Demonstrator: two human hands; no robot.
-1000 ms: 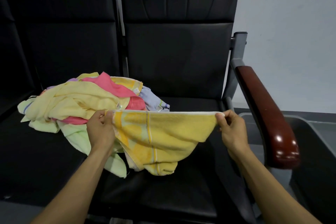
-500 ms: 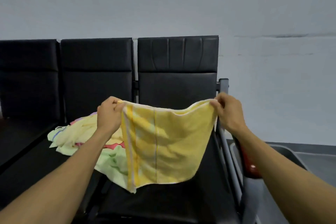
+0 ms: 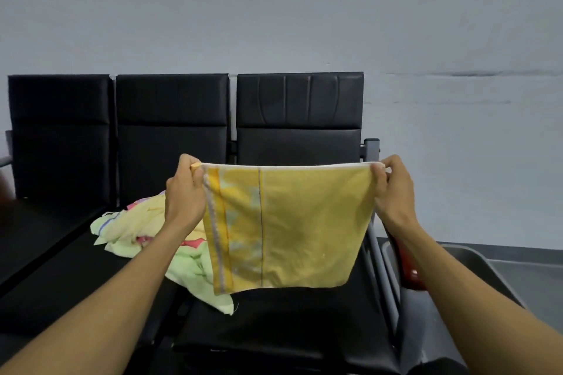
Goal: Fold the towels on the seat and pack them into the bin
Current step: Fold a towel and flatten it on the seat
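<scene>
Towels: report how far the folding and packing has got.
Done: nothing visibly folded; what shows of the bin holds no towel. In hand: the left hand and right hand pinch the top corners of a yellow towel, hanging flat above the seat. Left: fold and pack it, then the pile of towels.

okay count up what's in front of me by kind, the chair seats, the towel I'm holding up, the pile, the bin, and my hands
Black seats: 3
Yellow towel held up: 1
Heap of towels on the seat (number in it can't be told): 1
Grey bin: 1
Hands, left hand and right hand: 2
Total: 8
</scene>
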